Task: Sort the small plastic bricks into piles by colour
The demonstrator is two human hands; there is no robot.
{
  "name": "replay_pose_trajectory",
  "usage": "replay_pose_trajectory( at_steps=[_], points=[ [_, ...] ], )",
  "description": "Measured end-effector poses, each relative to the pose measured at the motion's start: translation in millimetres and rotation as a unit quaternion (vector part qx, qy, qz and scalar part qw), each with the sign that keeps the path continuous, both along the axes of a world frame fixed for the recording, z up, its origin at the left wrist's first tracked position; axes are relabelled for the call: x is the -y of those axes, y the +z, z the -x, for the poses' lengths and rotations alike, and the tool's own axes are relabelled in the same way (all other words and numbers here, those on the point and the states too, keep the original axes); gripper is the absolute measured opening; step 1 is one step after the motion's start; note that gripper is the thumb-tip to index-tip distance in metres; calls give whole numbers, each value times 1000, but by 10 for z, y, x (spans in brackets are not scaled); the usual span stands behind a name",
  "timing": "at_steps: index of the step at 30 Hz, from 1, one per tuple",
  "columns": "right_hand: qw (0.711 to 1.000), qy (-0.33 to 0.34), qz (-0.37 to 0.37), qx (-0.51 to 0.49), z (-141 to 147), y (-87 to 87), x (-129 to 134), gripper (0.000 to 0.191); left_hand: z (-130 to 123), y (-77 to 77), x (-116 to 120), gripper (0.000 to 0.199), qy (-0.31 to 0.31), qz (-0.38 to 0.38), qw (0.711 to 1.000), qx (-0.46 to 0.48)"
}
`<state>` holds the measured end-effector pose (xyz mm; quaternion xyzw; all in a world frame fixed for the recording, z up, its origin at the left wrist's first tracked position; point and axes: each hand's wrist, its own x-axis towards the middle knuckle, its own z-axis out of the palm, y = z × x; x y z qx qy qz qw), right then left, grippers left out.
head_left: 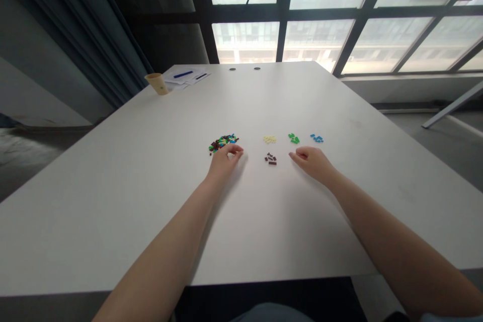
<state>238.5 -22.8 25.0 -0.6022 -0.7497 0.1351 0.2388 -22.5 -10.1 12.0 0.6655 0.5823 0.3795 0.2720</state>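
Observation:
Beside a mixed pile of small coloured bricks (222, 143), my left hand (227, 155) has its thumb and fingertips pressed together; a small pale piece seems to be at the fingertips, too small to make out. My right hand (310, 159) rests with curled fingers near the table, just below the green bricks (294, 138). Between the hands lies a small group of dark brown bricks (270, 159). Pale yellow bricks (269, 139) sit behind the brown ones, and blue bricks (317, 138) lie to the right of the green ones.
The white table (256, 105) spreads out on all sides. At its far left stand a paper cup (157, 83) and papers (184, 76) with a blue pen (183, 74) on them. Two round dark fittings are near the far edge, before large windows.

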Motion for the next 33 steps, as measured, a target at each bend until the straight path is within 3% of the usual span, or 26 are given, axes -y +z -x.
replay_pose_trajectory(
  at_steps=[2, 4, 7, 18, 24, 28, 33],
  points=[
    [1000, 6, -1, 2, 15, 13, 10, 39, -126, 33, 86, 22, -45, 78, 983, 160],
    [1000, 11, -1, 3, 27, 19, 17, 39, -240, 67, 179, 26, -89, 149, 946, 275],
    [1000, 16, -3, 0, 33, 8, 20, 39, -343, 127, 295, 28, -137, 197, 909, 340],
    [999, 47, -15, -19, 102, 40, 67, 37, -378, 272, 435, 24, -222, 198, 882, 366],
    [976, 148, -106, -120, 212, 186, 227, 13, -387, 260, 421, 26, -209, 202, 893, 344],
    [952, 213, -151, -157, 324, 251, 369, 12, -383, 234, 399, 24, -215, 198, 895, 336],
    [943, 234, -171, -166, 408, 218, 416, 13, -378, 186, 370, 24, -220, 193, 897, 332]
  ],
)
